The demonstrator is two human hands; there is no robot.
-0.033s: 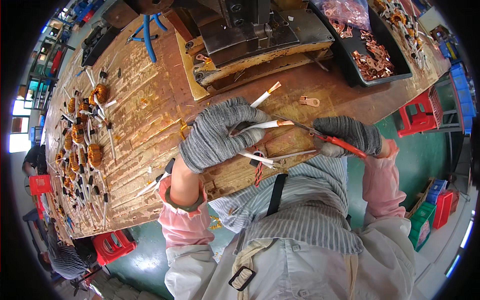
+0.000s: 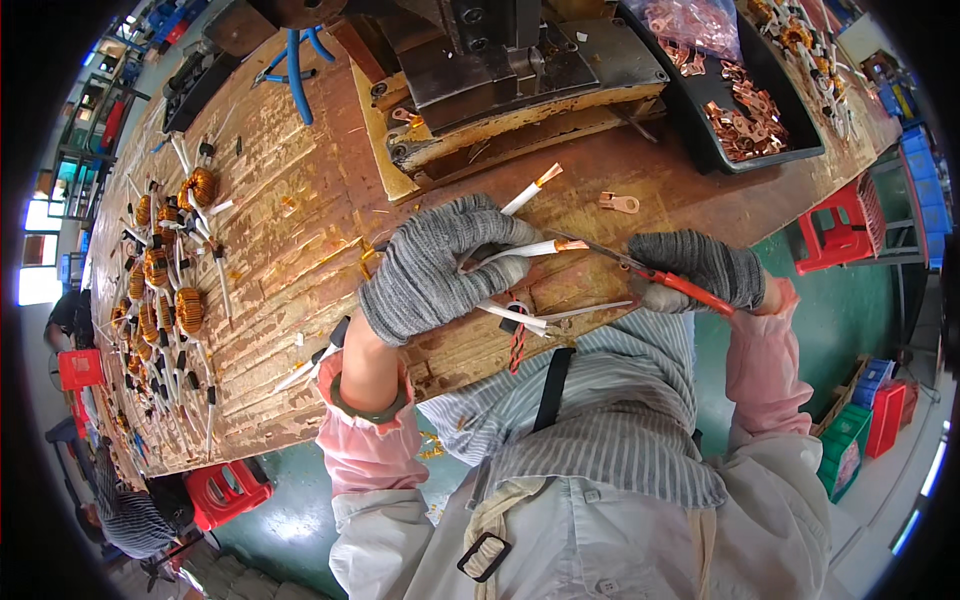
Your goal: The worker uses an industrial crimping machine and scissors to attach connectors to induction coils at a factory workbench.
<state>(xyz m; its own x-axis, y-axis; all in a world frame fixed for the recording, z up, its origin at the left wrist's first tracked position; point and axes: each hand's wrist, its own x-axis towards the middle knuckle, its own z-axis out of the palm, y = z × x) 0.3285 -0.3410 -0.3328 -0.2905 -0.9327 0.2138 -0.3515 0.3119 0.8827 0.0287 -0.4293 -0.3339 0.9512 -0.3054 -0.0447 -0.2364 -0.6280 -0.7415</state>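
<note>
My left hand [image 2: 445, 265], in a grey knitted glove, is closed around a white cable [image 2: 525, 195] whose bared copper end points up and away. A second white cable end [image 2: 540, 249], also stripped to copper strands, sticks out rightward from the same hand. My right hand [image 2: 695, 272], gloved alike, grips a red-handled tool [image 2: 685, 290] with a slim metal jaw; its exact kind is unclear. The jaw reaches toward the lower copper end; whether they touch I cannot tell. Below my left hand hang more white leads and a twisted red-and-black wire [image 2: 517, 345]. A copper lug [image 2: 619, 203] lies beyond the tool.
A heavy metal press [image 2: 500, 70] stands at the far middle. To its right is a black tray [image 2: 770, 155] with copper lugs and a plastic bag. Several wound copper coils [image 2: 155, 265] with white leads cover the left of the worn table [image 2: 290, 370]. Blue-handled pliers [image 2: 297, 75] lie behind.
</note>
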